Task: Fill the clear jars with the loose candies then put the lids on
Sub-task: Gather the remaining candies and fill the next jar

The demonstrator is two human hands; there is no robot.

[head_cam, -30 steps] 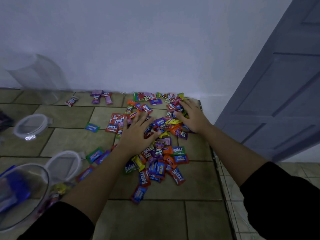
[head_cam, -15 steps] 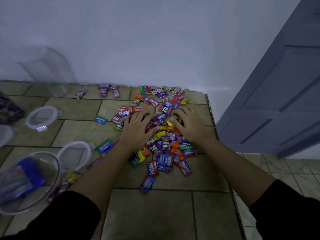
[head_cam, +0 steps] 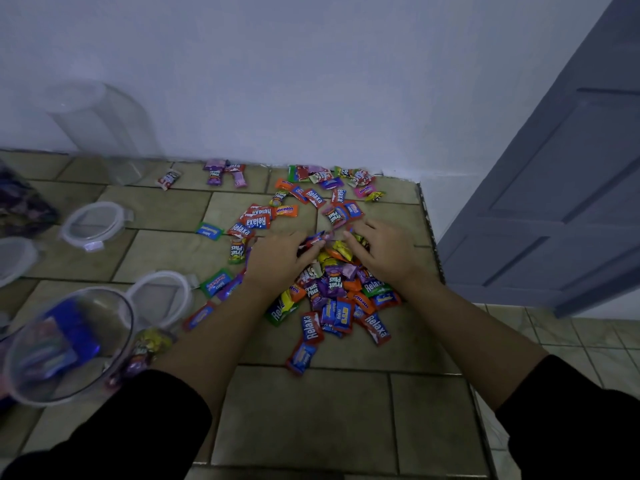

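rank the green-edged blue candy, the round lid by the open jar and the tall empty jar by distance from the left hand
From the left hand:
1. Blue candy, just to its left.
2. Round lid, lower left.
3. Tall empty jar, back left by the wall.

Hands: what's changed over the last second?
Left hand and right hand drew together across the candies, going from spread flat to nearly meeting. Their fingers now curl round a heap raked up between them. Outlying candies, the near jar and the lids lie as before.
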